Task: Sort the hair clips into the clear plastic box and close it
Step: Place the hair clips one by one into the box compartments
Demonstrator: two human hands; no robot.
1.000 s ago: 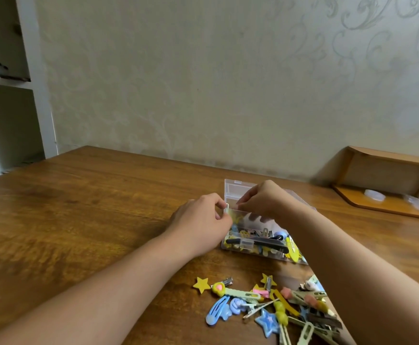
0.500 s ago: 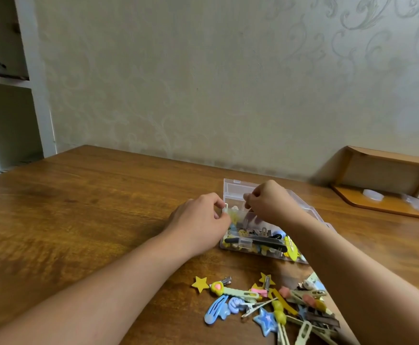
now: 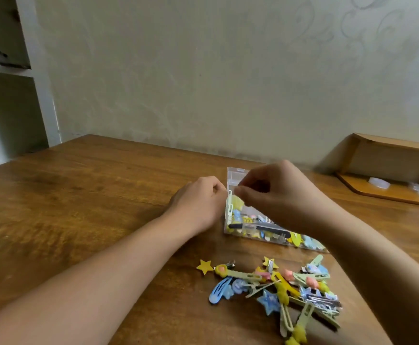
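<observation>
Since a second ago the right hand (image 3: 275, 192) has lifted slightly over the clear plastic box (image 3: 238, 215), fingers pinched on a pale clip (image 3: 230, 195) at its left wall. Beside it, the left hand (image 3: 198, 202) curls closed against that wall, likely steadying it. Loose hair clips (image 3: 278, 287) wait nearer the body.

1. No readable text, labels, brands, numbers or signs anywhere in the head view.
2. Clear plastic box (image 3: 233, 175): no print or sticker visible on its walls.
3. Hair clips (image 3: 275, 287) on the table: shapes and colours only, no lettering.
4. Wall: swirl pattern only, not writing.
5. Wooden tray (image 3: 387, 170) far right: no markings legible.
</observation>
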